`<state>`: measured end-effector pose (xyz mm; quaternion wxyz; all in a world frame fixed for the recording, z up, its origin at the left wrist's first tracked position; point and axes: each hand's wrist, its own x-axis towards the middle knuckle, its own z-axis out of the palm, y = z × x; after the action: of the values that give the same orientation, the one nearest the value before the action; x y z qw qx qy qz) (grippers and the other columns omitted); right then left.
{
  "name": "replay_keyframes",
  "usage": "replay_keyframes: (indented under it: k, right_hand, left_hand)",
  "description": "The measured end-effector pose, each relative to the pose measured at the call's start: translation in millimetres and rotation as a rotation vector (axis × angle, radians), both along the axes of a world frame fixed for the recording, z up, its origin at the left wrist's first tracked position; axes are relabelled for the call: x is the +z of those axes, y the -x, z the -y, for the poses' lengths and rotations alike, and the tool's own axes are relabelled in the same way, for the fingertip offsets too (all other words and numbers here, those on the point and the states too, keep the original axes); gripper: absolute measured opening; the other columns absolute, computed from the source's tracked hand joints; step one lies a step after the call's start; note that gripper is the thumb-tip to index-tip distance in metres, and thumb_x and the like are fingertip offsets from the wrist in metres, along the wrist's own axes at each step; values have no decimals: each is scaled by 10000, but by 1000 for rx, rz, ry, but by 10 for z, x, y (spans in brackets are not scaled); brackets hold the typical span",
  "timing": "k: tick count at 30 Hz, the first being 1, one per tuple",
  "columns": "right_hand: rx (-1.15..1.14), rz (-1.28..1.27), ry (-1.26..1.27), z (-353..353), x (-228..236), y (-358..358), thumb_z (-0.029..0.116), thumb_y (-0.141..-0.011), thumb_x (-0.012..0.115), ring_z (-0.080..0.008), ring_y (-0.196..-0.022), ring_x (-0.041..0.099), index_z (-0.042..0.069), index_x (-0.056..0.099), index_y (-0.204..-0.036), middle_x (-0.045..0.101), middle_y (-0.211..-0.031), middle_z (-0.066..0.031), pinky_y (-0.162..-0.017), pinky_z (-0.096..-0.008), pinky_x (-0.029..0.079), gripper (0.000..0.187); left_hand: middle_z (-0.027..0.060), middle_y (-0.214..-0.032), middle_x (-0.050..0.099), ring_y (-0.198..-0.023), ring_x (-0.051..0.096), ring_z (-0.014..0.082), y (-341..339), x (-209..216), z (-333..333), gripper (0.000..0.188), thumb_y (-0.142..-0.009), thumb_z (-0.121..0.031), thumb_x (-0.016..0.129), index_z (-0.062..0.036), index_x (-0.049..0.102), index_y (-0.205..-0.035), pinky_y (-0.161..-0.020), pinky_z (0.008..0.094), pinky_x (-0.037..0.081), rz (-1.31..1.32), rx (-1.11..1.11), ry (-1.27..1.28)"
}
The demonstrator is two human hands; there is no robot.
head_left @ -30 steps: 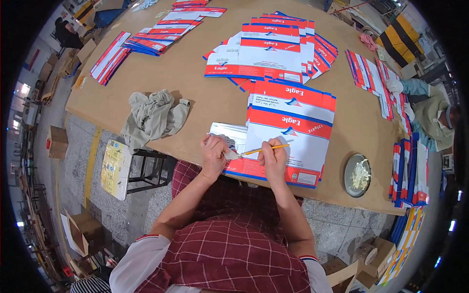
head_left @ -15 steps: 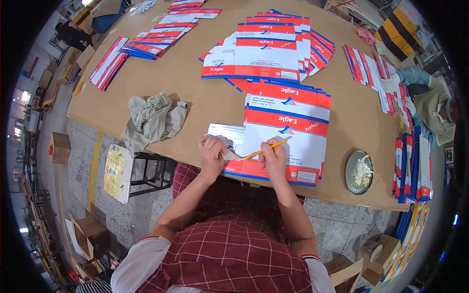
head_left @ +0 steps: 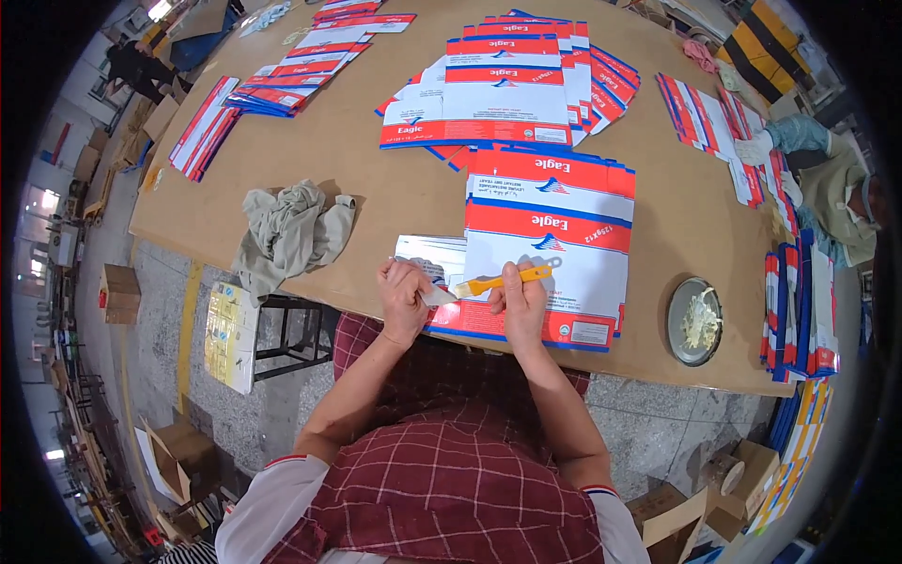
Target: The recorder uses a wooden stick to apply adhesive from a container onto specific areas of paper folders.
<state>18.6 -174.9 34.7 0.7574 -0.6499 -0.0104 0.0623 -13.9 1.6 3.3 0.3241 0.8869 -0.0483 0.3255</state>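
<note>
My right hand grips a yellow-handled brush over the nearest pile of printed cartons. These are flat, in red, white and blue. The brush's pale tip points left, close to a small whitish flap pinched in my closed left hand. Whether that flap is loose or part of a carton I cannot tell. A whitish printed sheet lies partly under the pile's left side. To the right, a round dish holds a pale, creamy substance.
Left of my hands, a crumpled grey-green cloth lies near the edge of the brown table. More flat cartons are stacked further back. At far right a gloved person handles cartons. A black-legged stool stands by the table.
The brush has rolled in my right hand, from its thin edge to its broad yellow side. Its tip sits slightly closer to the pinched flap. My left hand has barely moved.
</note>
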Motion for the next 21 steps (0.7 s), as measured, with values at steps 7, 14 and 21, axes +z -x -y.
replay_keyframes:
  k: [7, 14, 21]
  right_hand:
    - [89, 58, 126, 4, -10, -1, 288, -926, 444, -49, -425, 444, 58, 420, -751, 488, -518, -20, -391, -176, 357, 289]
    - [25, -106, -57, 76, -8, -51, 279, -927, 440, -48, -428, 437, 59, 420, -752, 481, -522, -13, -377, -176, 344, 282]
    - [74, 22, 51, 15, -39, -7, 289, -926, 444, -46, -432, 432, 69, 415, -757, 465, -522, -11, -387, -174, 354, 279]
  left_hand:
    - [49, -677, 500, -763, 533, 219, -10, -2, 7, 179, -606, 65, 541, -84, 443, -621, -848, 391, 327, -13, -12, 5]
    - [49, -676, 495, -763, 534, 220, -12, -33, -9, 190, -599, 68, 549, -85, 439, -621, -838, 385, 329, -5, -7, 11]
    - [54, -672, 487, -755, 530, 234, -32, -43, -9, 194, -596, 70, 553, -83, 435, -618, -797, 368, 337, 4, -6, 8]
